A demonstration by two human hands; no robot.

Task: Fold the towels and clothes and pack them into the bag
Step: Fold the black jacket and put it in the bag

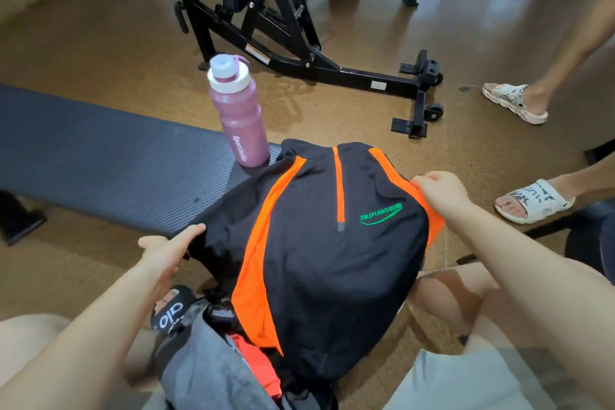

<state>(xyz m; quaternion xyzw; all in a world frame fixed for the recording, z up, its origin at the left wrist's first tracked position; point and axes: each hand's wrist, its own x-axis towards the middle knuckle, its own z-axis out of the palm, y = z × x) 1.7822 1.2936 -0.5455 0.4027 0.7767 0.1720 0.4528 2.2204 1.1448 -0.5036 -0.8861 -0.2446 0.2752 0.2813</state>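
1. A black-and-orange jacket (319,243) lay front side up, draped over the near right end of the desk (100,160) and hanging toward the person's lap. Orange zip and green chest logo faced the camera; the collar pointed to the far side.

2. Left hand (169,251): its grip was released, fingers fairly straight and laid flat on the jacket's left edge, touching the fabric where it met the desk's near rim.

3. Right hand (439,193): its grip was clenched on the jacket's right shoulder, thumb and fingers pinching a fold of black and orange cloth at the garment's right edge.

4. A grey bag (206,373) sat at the near edge between the person's knees, partly under the jacket's hem. Something red-orange (263,366) showed inside its opening. A black strap with white lettering (171,311) lay just left of it.

5. A pink sport bottle (238,113) with a white cap stood upright on the desk, just beyond the jacket's left shoulder, close to it; contact could not be judged.

6. A black exercise machine frame (299,43) stood on the brown floor (100,43) at the far side. Other people's feet in pale sandals (514,103) were at the right.
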